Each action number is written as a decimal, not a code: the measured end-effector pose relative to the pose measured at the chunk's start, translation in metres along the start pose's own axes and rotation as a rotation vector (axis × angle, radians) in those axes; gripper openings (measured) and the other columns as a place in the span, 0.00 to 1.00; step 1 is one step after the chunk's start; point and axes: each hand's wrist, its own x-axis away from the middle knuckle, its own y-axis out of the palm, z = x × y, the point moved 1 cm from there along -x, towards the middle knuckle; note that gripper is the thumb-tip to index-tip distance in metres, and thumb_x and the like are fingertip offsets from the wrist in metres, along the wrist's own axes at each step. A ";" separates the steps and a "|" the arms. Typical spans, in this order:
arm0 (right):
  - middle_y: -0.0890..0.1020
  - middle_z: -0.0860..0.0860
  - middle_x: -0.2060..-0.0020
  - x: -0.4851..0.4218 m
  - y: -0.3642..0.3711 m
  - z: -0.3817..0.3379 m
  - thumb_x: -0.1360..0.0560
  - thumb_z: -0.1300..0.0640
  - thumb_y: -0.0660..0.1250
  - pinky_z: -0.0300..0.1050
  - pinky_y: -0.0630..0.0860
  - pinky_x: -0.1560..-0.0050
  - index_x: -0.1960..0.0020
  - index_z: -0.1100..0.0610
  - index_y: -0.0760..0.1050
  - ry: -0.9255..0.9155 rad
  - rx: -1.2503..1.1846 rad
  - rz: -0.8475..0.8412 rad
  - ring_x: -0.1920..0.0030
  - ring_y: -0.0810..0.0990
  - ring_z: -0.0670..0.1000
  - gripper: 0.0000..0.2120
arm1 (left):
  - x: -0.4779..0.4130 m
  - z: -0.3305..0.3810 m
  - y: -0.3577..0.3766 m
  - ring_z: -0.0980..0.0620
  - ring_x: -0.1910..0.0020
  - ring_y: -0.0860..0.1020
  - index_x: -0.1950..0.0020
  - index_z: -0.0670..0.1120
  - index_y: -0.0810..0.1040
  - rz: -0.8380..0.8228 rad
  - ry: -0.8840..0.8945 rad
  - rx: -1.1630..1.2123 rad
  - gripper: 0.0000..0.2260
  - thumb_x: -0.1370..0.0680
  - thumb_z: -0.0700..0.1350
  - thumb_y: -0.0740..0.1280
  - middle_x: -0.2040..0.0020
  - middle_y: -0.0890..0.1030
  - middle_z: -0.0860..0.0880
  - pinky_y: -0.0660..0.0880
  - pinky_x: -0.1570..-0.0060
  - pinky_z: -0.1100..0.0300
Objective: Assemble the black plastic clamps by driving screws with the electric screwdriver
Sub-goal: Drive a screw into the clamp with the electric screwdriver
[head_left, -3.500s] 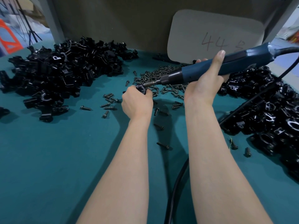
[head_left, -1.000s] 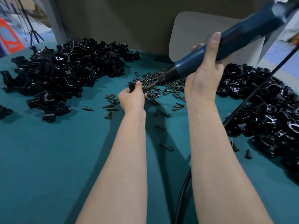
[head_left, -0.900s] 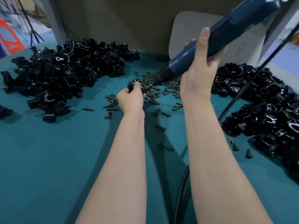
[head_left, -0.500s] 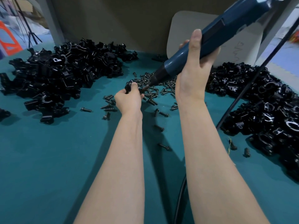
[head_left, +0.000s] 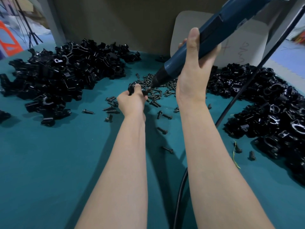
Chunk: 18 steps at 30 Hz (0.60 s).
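Note:
My left hand grips a black plastic clamp above the teal table, mostly hidden by my fingers. My right hand holds the blue electric screwdriver, tilted steeply down to the left. Its dark tip meets the clamp at my left fingertips; the screw there is too small to make out. A scatter of black screws lies just beyond and below both hands.
A big heap of black clamp parts fills the left back; another heap runs along the right. A grey card leans on the back wall. The screwdriver's black cable runs between my arms. Loose screws dot the teal table.
The screwdriver has swung from nearly level to steeply tilted, its rear end rising. My left hand with the clamp has shifted slightly left and away, the tip staying on the clamp.

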 end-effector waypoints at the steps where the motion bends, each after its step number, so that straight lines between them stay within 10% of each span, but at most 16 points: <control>1: 0.71 0.58 0.40 0.000 0.000 0.001 0.23 0.56 0.64 0.61 0.69 0.34 0.31 0.56 0.59 0.005 0.004 0.004 0.35 0.70 0.65 0.23 | 0.000 0.000 0.000 0.50 0.69 0.78 0.39 0.34 0.73 -0.001 0.004 -0.004 0.17 0.21 0.44 0.68 0.51 0.78 0.46 0.78 0.43 0.51; 12: 0.72 0.55 0.43 0.003 0.001 0.001 0.23 0.56 0.64 0.62 0.68 0.34 0.34 0.53 0.60 0.009 0.019 -0.010 0.40 0.73 0.61 0.20 | 0.000 0.001 0.000 0.48 0.68 0.77 0.49 0.38 0.76 0.000 0.010 -0.011 0.09 0.21 0.44 0.68 0.57 0.78 0.47 0.79 0.44 0.51; 18: 0.74 0.51 0.48 0.004 0.003 -0.001 0.24 0.55 0.64 0.61 0.69 0.34 0.35 0.56 0.62 0.003 0.013 -0.042 0.44 0.74 0.55 0.20 | -0.003 0.000 -0.001 0.51 0.70 0.78 0.36 0.34 0.74 -0.011 0.009 -0.021 0.19 0.21 0.44 0.67 0.45 0.80 0.42 0.80 0.48 0.53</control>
